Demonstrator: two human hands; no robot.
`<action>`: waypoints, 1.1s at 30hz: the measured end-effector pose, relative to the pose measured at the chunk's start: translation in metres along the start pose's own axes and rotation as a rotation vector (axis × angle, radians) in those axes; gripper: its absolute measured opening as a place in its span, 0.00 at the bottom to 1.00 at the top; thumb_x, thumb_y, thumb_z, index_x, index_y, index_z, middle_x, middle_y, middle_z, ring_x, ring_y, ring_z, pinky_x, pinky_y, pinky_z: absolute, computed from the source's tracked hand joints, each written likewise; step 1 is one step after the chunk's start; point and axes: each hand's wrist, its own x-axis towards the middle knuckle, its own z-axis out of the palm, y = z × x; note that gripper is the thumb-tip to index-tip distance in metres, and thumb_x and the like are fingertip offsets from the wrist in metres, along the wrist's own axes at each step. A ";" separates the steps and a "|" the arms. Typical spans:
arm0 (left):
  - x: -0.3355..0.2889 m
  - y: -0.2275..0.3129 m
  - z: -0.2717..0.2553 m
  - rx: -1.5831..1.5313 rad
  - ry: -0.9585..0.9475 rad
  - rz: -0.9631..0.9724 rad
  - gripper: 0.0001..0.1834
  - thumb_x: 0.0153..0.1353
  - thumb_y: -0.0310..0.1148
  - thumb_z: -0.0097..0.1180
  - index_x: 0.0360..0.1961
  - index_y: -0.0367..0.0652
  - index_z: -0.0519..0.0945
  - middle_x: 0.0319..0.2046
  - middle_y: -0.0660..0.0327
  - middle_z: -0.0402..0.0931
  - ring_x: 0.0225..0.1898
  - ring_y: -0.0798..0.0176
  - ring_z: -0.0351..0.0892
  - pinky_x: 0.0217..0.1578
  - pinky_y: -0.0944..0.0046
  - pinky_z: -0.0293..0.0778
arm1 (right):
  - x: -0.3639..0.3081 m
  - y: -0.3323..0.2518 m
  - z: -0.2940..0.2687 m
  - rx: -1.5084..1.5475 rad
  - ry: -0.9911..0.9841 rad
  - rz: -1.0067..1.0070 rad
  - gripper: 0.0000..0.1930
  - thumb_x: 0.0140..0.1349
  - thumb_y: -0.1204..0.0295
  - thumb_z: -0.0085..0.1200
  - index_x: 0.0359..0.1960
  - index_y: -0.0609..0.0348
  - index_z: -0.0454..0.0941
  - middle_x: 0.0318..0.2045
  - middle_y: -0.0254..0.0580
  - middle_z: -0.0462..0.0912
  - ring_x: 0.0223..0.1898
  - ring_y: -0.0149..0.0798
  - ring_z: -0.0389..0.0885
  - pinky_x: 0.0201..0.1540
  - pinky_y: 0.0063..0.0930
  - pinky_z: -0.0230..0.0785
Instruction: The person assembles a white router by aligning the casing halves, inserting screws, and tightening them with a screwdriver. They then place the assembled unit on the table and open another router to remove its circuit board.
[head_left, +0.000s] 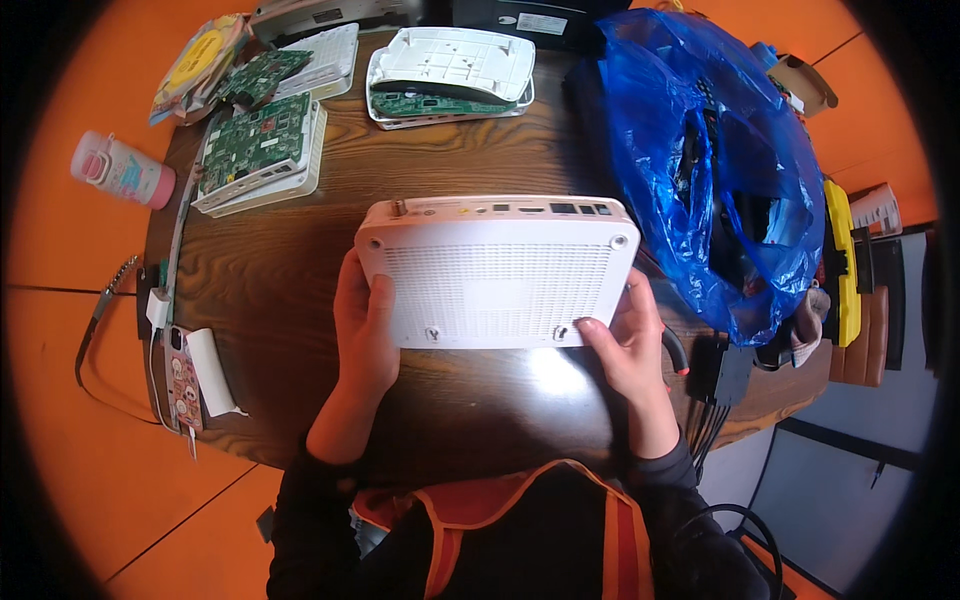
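Note:
Between my two hands I hold up a white set-top box [495, 285] above the wooden table. Its vented underside faces me, with a blank pale patch in the middle, and round feet and slotted holes near the corners. A row of ports and a coaxial connector line its far edge. My left hand [368, 325] grips the left side, thumb on the underside. Closed on the right side is my right hand [628, 335], its thumb near the lower corner. The fingers behind the box are partly hidden.
Opened white casings with green circuit boards [258, 143] lie far left, and another opened casing [450, 75] lies at the back. A blue plastic bag [700, 170] fills the right side. A phone [185, 380] and paper roll [210, 370] rest at left; a pink-and-white bottle [122, 170] stands beyond.

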 end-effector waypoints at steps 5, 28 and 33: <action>-0.002 -0.004 -0.001 -0.049 -0.052 0.051 0.21 0.64 0.33 0.43 0.57 0.40 0.61 0.55 0.59 0.64 0.55 0.62 0.64 0.55 0.60 0.60 | -0.001 0.004 -0.005 -0.128 0.048 -0.193 0.31 0.51 0.77 0.58 0.56 0.65 0.57 0.47 0.47 0.72 0.49 0.37 0.73 0.51 0.29 0.64; 0.005 0.009 0.009 0.120 -0.196 0.221 0.25 0.59 0.37 0.49 0.55 0.40 0.58 0.63 0.46 0.44 0.63 0.47 0.50 0.60 0.52 0.48 | 0.016 0.000 0.007 -0.244 0.223 -0.421 0.14 0.49 0.69 0.64 0.27 0.63 0.71 0.35 0.52 0.80 0.44 0.46 0.79 0.46 0.31 0.72; 0.005 0.011 0.009 0.176 -0.206 0.262 0.24 0.61 0.36 0.46 0.54 0.36 0.58 0.63 0.43 0.43 0.63 0.45 0.50 0.59 0.52 0.49 | 0.016 0.006 0.007 -0.150 0.261 -0.435 0.13 0.48 0.71 0.64 0.27 0.64 0.71 0.37 0.56 0.79 0.43 0.43 0.79 0.45 0.31 0.73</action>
